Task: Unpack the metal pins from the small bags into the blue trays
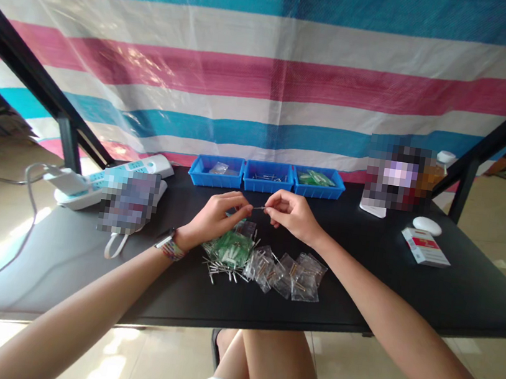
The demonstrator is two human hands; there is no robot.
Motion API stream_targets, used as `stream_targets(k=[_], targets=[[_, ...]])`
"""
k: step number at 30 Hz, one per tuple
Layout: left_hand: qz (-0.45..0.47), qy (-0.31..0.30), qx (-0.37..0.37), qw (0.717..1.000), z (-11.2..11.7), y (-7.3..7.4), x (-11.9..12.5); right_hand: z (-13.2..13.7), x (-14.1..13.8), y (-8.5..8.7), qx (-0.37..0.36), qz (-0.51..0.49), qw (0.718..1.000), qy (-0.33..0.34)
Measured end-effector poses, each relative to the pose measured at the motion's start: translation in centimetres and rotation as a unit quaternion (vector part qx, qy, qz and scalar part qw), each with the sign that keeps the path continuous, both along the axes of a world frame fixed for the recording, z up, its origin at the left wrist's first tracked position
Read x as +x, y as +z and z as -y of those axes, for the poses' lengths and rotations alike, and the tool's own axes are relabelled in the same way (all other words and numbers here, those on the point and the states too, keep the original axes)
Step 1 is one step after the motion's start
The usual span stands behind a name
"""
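A thin metal pin point(258, 208) spans the small gap between my two hands, above the black table. My left hand point(227, 211) pinches its left end, and my right hand point(291, 214) pinches the other end with curled fingers. Just under my left hand lies a pile of loose silvery metal pins point(223, 270) mixed with green packets point(230, 249). To the right of that pile, several small clear bags point(301, 278) overlap, with thin brownish and silvery pieces inside. What the pin's ends look like is hidden by my fingertips.
Three joined blue bins hold a clear bag point(219, 168), metal pins point(266, 177) and green packets point(318, 178). A power strip point(113, 177) with cables lies left. At right are a small box point(424, 247), a white rounded case point(427, 226) and a blurred object on a white stand point(373, 207).
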State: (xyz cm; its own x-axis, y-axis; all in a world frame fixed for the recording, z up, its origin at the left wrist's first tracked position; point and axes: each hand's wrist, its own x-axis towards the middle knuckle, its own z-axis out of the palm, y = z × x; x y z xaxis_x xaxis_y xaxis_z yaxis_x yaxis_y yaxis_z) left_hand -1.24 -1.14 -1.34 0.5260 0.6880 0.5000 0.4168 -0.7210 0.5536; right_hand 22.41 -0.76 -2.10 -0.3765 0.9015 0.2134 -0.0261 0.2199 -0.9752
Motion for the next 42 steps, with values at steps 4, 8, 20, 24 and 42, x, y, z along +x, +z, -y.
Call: stream_targets(k=[4,8,20,24,42], targets=[[0.005,0.006,-0.006,1.000,0.0,0.0,0.0,-0.2,-0.1,-0.2,0.001,0.003,1.000,-0.007],[0.019,0.023,-0.005,1.000,-0.1,-0.2,0.0,-0.2,-0.3,-0.5,-0.001,0.005,1.000,-0.005],[0.008,0.073,-0.012,0.997,-0.1,-0.2,0.1,0.4,-0.9,-0.4,-0.024,-0.039,0.999,-0.013],[0.004,0.072,-0.015,0.997,0.0,0.1,0.1,0.5,-0.9,-0.3,-0.015,-0.048,0.999,-0.015],[-0.111,0.080,-0.047,0.989,-2.0,-0.2,-1.9,-2.2,1.7,-0.5,-0.008,-0.065,0.972,-0.224]])
